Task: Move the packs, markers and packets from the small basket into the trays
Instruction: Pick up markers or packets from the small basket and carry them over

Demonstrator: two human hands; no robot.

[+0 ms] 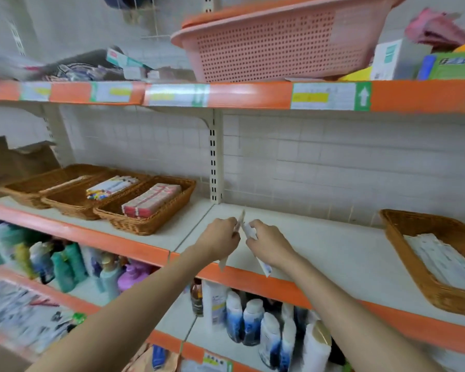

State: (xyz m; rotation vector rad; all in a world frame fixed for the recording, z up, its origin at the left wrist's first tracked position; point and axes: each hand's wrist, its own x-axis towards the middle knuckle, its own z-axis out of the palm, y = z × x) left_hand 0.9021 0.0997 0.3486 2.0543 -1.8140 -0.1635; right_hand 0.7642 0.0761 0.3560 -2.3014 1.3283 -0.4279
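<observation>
Two thin packets are in our hands above the front edge of the middle shelf (320,248): our left hand (220,237) pinches one flat packet (239,221) that sticks up past the fingers, and our right hand (269,244) is curled round a white packet (249,230) whose lower end shows under the wrist. Both hands sit nearly touching, close enough that the packets almost meet. To do this step well, we judge we should separate the hands first, keep each packet flat, and lay it lengthwise into a tray so it does not ride up the woven side. Three wicker trays stand at the shelf's left end: the near tray (145,213) holds red packs (152,201), the middle tray (73,202) holds markers (110,187), and the far tray (38,185) looks nearly bare. Another tray (403,232) at the right end holds white packets (443,261). We cannot see the small basket. A pink basket (279,41) sits on the shelf overhead, bottles (253,320) stand below, and nothing blocks either reach.
</observation>
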